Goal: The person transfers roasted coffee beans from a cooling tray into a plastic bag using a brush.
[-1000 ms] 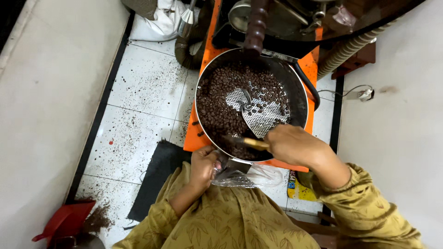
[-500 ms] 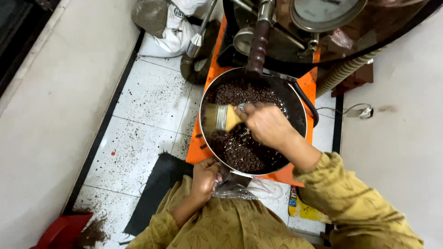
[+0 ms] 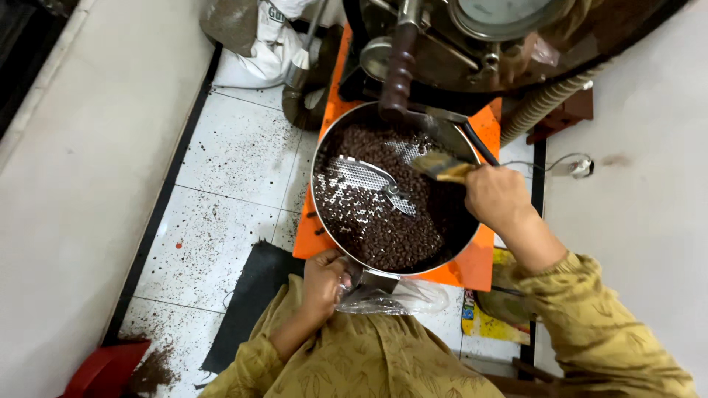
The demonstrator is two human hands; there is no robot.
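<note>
A round metal cooling tray (image 3: 321, 151) holds dark roasted coffee beans (image 3: 383, 236) over a perforated floor, with a stirring blade (image 3: 361, 177) showing bare mesh. My right hand (image 3: 498, 195) grips a wooden-handled brush (image 3: 442, 166) at the tray's right rim. My left hand (image 3: 324, 280) holds a clear plastic bag (image 3: 391, 298) under the tray's front chute.
The tray stands on an orange base (image 3: 472, 265) beneath a roaster drum with a dial (image 3: 501, 11). A ribbed hose (image 3: 546, 103) runs right. White floor tiles (image 3: 236, 155) carry spilled grounds. A black mat (image 3: 251, 287), a red dustpan (image 3: 103, 372) and a sack (image 3: 265, 37) lie around.
My right hand carried the brush from the tray's front edge, across its left side, to the right rim. The stirring blade turned. The view tilted upward.
</note>
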